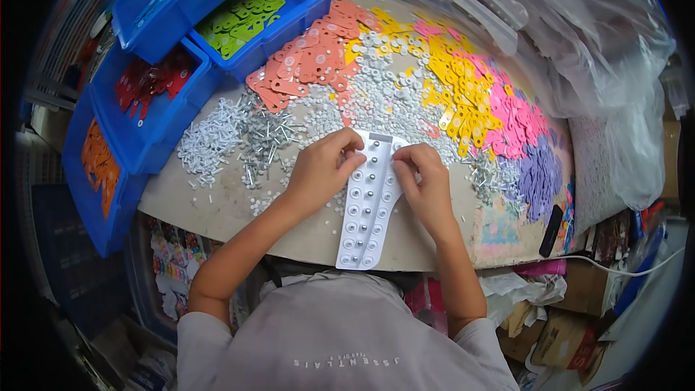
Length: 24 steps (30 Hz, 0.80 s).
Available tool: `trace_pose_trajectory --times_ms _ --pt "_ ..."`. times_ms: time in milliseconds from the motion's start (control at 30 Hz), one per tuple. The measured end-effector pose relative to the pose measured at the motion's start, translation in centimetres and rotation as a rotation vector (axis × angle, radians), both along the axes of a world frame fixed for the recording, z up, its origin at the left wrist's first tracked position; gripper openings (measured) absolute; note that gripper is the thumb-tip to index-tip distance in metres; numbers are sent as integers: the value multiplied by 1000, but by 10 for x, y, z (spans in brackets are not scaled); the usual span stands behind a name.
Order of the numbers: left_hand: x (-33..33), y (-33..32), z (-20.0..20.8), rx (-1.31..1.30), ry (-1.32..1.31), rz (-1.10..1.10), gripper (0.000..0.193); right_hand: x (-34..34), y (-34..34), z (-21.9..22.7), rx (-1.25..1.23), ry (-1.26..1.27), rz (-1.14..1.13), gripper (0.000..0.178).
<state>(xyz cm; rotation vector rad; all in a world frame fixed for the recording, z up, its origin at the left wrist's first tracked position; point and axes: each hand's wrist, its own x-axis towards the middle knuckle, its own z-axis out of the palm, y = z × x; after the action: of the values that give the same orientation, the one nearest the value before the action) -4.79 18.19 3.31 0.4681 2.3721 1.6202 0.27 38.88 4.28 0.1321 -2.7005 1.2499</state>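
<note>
A long white plastic tray [381, 199] lies at the table's near edge, pointing away from me. Round sockets line both its sides, and small shiny metal pieces sit along its middle channel. My left hand [327, 166] is closed in a pinch at the tray's far left side. Across from it, my right hand [426, 177] has thumb and fingers pressed together over the far right sockets. Anything between the fingertips of either hand is too small or hidden to make out. Just beyond the hands spreads a heap of small whitish round caps [387, 94].
White pins [210, 141] and silver rivets [268, 137] lie at left. Flat coral tabs [311, 58], yellow tabs [463, 94], pink tabs [515, 119] and purple tabs [539, 177] curve round the far side. Blue bins [156, 137] stand left; clear plastic bags [579, 51] hang right.
</note>
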Motion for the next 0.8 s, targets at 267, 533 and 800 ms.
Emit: trace_pose_trajectory --times_ms 267,533,800 --pt "3 -3 -9 -314 737 -65 12 7 -5 -15 161 210 -39 14" --pt "-3 -5 -13 -60 504 -33 12 11 -10 -20 304 320 -81 13" --pt "-55 8 6 -195 682 73 22 0 12 -10 108 264 -321 8"
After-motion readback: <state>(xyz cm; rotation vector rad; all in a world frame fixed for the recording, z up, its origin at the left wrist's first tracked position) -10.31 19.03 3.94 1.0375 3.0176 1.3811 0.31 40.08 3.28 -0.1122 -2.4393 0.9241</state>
